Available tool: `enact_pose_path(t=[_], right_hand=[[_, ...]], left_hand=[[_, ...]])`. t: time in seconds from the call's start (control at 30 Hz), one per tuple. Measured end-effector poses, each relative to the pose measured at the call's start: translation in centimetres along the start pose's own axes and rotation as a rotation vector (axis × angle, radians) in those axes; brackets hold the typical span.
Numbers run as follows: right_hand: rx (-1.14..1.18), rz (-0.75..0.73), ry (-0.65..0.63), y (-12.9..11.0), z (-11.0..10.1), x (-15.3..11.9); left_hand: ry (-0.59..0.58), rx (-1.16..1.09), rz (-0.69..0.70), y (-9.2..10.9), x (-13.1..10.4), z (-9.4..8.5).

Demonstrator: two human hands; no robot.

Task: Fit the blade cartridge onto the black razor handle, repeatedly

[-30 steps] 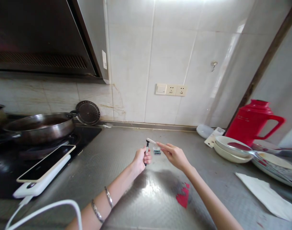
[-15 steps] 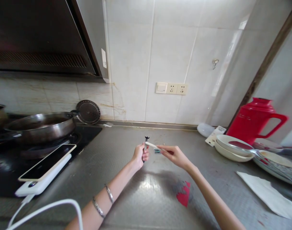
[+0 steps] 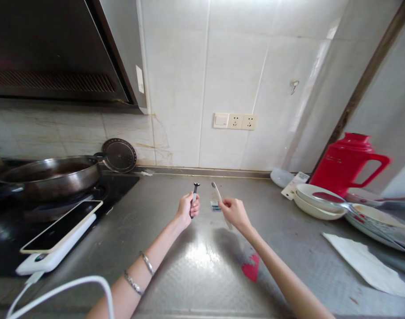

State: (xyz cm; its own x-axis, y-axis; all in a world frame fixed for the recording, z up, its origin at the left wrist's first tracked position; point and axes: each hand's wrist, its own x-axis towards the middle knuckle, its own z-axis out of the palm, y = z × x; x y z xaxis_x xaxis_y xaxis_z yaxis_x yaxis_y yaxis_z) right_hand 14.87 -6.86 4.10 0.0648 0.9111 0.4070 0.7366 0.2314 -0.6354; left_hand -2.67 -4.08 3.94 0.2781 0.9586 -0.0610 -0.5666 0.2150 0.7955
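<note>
My left hand (image 3: 186, 208) is closed around the handle of a razor (image 3: 194, 195), grey and black, held upright with its small dark head at the top. In my right hand (image 3: 234, 212) is a toothbrush (image 3: 217, 191) with a pale handle, pinched between fingers and thumb. Its dark-bristled end points up and to the left, apart from the razor. The handle's lower end shows below my fingers. Behind the toothbrush, a small blue-and-white packet (image 3: 215, 206) lies on the metal counter (image 3: 175, 279); my right hand is close to it.
To the left, a steel pan (image 3: 52, 179) sits on the black stove, with a phone (image 3: 63, 226) on a white power bank (image 3: 52, 261) and cable nearer me. On the right stand a red thermos jug (image 3: 346, 164), stacked bowls (image 3: 318, 208) and a paper napkin (image 3: 364, 261).
The toothbrush has moved away from the razor and swung from nearly level to steeply upright. My right hand has turned with it. The view has shifted slightly.
</note>
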Motion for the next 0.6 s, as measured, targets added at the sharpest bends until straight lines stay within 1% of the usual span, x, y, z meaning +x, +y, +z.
enact_pose_path(t=[0.07, 0.17, 0.23, 0.33, 0.43, 0.6], right_hand=[[-0.189, 0.013, -0.068, -0.2, 1.0, -0.3], [-0.360, 0.065, -0.183, -0.5, 2.4, -0.6], [-0.412, 0.087, -0.254, -0.8, 3.1, -0.7], [-0.431, 0.119, -0.334, -1.2, 3.9, -0.9], [-0.443, 0.136, -0.350, -1.3, 4.4, -1.0], [-0.462, 0.119, -0.354, -1.1, 4.9, -1.3]], left_hand=[[0.000, 0.002, -0.002, -0.1, 0.0, 0.1], [-0.009, 0.006, -0.003, -0.4, -0.1, 0.2], [-0.018, 0.010, -0.009, -0.5, -0.1, 0.2], [-0.027, 0.016, -0.012, -0.7, -0.1, 0.2], [-0.030, 0.024, -0.006, -0.8, -0.1, 0.2], [-0.023, 0.035, -0.012, -1.0, -0.1, 0.2]])
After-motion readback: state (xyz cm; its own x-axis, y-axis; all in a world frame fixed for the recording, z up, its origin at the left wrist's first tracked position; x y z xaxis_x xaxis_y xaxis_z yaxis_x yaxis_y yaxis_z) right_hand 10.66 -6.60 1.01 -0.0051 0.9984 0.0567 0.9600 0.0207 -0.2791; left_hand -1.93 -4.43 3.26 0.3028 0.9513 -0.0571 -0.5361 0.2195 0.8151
